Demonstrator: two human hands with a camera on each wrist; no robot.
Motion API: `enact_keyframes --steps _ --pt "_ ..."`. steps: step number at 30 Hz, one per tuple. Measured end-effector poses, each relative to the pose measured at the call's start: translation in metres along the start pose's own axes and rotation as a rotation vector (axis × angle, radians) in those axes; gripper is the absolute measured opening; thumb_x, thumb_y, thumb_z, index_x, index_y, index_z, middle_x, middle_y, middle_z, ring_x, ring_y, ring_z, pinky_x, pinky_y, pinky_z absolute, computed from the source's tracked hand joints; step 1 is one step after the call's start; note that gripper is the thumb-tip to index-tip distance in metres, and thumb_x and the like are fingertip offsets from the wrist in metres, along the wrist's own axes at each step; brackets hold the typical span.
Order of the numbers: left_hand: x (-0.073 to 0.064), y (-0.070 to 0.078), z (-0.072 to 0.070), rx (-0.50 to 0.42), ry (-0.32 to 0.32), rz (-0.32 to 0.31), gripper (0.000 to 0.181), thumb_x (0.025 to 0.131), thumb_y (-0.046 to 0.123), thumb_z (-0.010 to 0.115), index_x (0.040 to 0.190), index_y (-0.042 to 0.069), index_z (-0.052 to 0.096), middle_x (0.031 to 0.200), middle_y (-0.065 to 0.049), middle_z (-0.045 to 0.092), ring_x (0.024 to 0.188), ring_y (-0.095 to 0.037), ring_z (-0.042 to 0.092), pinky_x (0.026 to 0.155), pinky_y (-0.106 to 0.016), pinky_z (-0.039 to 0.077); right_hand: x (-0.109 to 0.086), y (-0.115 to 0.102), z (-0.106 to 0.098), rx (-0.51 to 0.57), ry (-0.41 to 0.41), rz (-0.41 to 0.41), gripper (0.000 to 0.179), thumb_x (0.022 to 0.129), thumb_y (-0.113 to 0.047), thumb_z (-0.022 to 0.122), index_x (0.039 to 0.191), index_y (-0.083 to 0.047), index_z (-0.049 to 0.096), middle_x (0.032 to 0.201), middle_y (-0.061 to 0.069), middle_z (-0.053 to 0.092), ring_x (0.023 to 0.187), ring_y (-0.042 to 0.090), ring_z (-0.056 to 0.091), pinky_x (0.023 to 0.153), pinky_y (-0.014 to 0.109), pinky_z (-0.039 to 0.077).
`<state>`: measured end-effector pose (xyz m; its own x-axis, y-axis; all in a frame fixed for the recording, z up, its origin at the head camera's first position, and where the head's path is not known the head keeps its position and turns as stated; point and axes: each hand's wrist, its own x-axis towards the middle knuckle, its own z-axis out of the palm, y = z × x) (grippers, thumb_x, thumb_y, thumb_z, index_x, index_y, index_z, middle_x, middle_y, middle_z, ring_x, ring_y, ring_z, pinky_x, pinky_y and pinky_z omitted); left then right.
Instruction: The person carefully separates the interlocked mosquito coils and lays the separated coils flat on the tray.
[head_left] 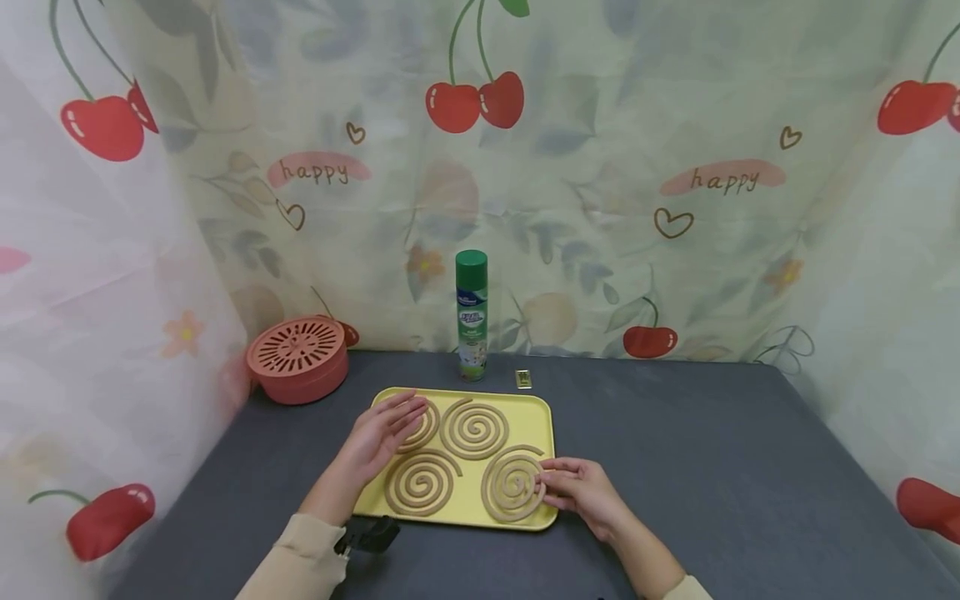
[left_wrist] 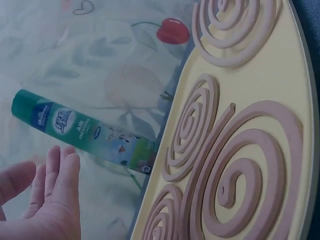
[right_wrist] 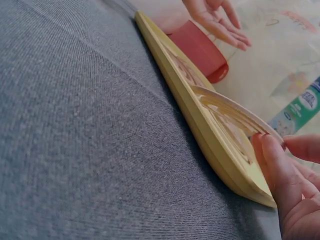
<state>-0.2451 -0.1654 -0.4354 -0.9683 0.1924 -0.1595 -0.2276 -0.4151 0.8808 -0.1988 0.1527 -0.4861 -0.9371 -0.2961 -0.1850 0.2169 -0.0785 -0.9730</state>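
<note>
A yellow tray (head_left: 450,518) carries several tan mosquito coils, each a flat spiral. My right hand (head_left: 588,496) pinches the outer edge of the front-right coil (head_left: 495,500) between thumb and fingers. In the right wrist view, that coil (right_wrist: 235,110) is tilted, its gripped edge raised above the tray. My left hand (head_left: 378,437) hovers over the tray's left side with fingers extended, holding nothing. It partly hides the back-left coil (head_left: 429,425) in the head view. The front-left coil (head_left: 420,483) and the back-middle coil (head_left: 474,429) lie flat on the tray.
Behind the tray stands a green air freshener can (head_left: 472,317), with a small gold packet (head_left: 523,379) to its right. A round red box (head_left: 300,358) with a slotted lid sits at the back left. Printed curtains (head_left: 570,208) enclose the dark cloth-covered table (head_left: 675,442).
</note>
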Motion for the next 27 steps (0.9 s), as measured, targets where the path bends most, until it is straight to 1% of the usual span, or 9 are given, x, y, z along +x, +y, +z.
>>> enact_keyframes --steps 1,3,6,8,10,14,18,21,27 --pt "-0.002 0.000 -0.001 -0.007 -0.014 0.001 0.045 0.100 0.007 0.038 0.144 0.002 0.029 0.136 -0.012 0.049 0.127 -0.021 0.047 0.105 -0.030 0.040 0.000 0.000 0.000 -0.004 0.001 0.004 0.047 0.087 -0.007 0.061 0.123 0.018 0.045 0.093 0.003 0.071 0.082 0.007 0.066 0.072 0.022 0.056" --pt "-0.007 0.000 -0.003 -0.010 -0.020 0.004 0.046 0.100 0.008 0.038 0.144 0.002 0.028 0.126 -0.006 0.057 0.127 -0.020 0.048 0.103 -0.029 0.041 0.000 0.000 0.000 -0.017 0.005 0.019 0.048 0.087 -0.007 0.062 0.124 0.018 0.045 0.093 0.003 0.071 0.081 0.007 0.066 0.071 0.022 0.056" --pt "-0.014 -0.001 -0.006 -0.031 -0.023 -0.002 0.046 0.100 0.007 0.039 0.144 0.002 0.028 0.115 0.000 0.061 0.125 -0.019 0.049 0.105 -0.030 0.039 0.000 0.000 0.000 -0.040 0.009 0.034 0.050 0.086 -0.007 0.064 0.124 0.018 0.044 0.093 0.004 0.071 0.080 0.007 0.066 0.070 0.022 0.056" --pt "-0.018 -0.002 -0.008 -0.045 -0.016 -0.010 0.045 0.099 0.006 0.039 0.144 0.002 0.029 0.114 -0.001 0.062 0.123 -0.018 0.051 0.107 -0.032 0.037 -0.001 -0.001 0.000 -0.064 0.009 0.042 0.050 0.086 -0.007 0.064 0.125 0.018 0.045 0.092 0.004 0.071 0.080 0.007 0.066 0.070 0.022 0.056" --pt "-0.022 -0.002 -0.009 -0.051 -0.014 -0.013 0.046 0.099 0.005 0.040 0.144 0.003 0.029 0.119 -0.004 0.060 0.121 -0.016 0.053 0.109 -0.033 0.034 -0.003 -0.003 -0.001 -0.089 0.008 0.036 0.049 0.086 -0.007 0.064 0.124 0.018 0.045 0.093 0.005 0.071 0.080 0.007 0.066 0.070 0.022 0.056" --pt "-0.028 -0.001 -0.011 -0.041 -0.008 0.004 0.047 0.099 0.006 0.041 0.144 0.003 0.029 0.119 -0.003 0.061 0.117 -0.013 0.056 0.108 -0.032 0.036 -0.005 -0.006 -0.002 -0.139 0.012 0.020 0.048 0.087 -0.006 0.062 0.124 0.019 0.045 0.094 0.008 0.070 0.079 0.009 0.066 0.071 0.024 0.057" --pt "-0.033 0.000 -0.013 -0.061 -0.008 0.000 0.047 0.099 0.006 0.040 0.145 0.004 0.028 0.110 0.003 0.065 0.123 -0.016 0.051 0.106 -0.029 0.039 -0.005 -0.009 -0.003 -0.163 0.018 0.001 0.047 0.086 -0.005 0.062 0.122 0.020 0.045 0.095 0.010 0.069 0.081 0.012 0.066 0.072 0.027 0.057" --pt "-0.037 0.000 -0.016 -0.065 -0.019 -0.002 0.048 0.100 0.006 0.038 0.146 0.004 0.025 0.110 0.004 0.065 0.129 -0.019 0.046 0.104 -0.028 0.040 -0.005 -0.010 -0.004 -0.172 0.028 -0.008 0.046 0.086 -0.006 0.062 0.121 0.020 0.046 0.097 0.014 0.069 0.083 0.014 0.067 0.073 0.028 0.057" --pt "-0.040 0.000 -0.018 -0.062 -0.008 -0.012 0.047 0.100 0.006 0.037 0.146 0.002 0.024 0.110 0.004 0.066 0.126 -0.018 0.049 0.103 -0.027 0.041 -0.013 -0.015 -0.007 -0.207 0.078 -0.029 0.042 0.087 -0.007 0.060 0.117 0.020 0.050 0.098 0.017 0.069 0.083 0.015 0.067 0.073 0.031 0.057"
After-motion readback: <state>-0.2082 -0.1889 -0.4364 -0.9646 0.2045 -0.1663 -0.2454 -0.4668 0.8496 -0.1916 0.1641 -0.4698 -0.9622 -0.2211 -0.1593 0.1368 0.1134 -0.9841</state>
